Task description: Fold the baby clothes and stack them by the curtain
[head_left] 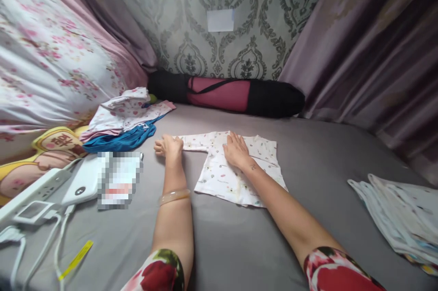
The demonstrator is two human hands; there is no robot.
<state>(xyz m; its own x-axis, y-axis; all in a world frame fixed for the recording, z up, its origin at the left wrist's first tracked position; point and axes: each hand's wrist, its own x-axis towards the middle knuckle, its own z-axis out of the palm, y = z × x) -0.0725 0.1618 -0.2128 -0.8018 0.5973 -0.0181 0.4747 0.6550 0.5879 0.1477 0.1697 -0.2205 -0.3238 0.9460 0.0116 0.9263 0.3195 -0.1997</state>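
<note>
A small white baby shirt point(219, 172) with a scattered little print lies spread on the grey sheet. Its left sleeve is stretched out sideways, and the right sleeve looks folded across the body. At the end of the stretched sleeve is my left hand point(168, 146), its fingers bent around the cuff, which is hidden under them. My right hand point(237, 150) rests flat on the upper chest of the shirt with fingers extended. Part of the shirt's lower right side is covered by my right forearm.
Left of the shirt lies a heap of clothes point(119, 117), with a blue garment point(126, 138) beneath. Nearer are a white power bank point(87, 179), a power strip point(37, 195), cables and a yellow strip point(77, 259). A long black-and-maroon bag point(219, 94) lies along the wall. Folded clothes point(400, 218) are stacked at right.
</note>
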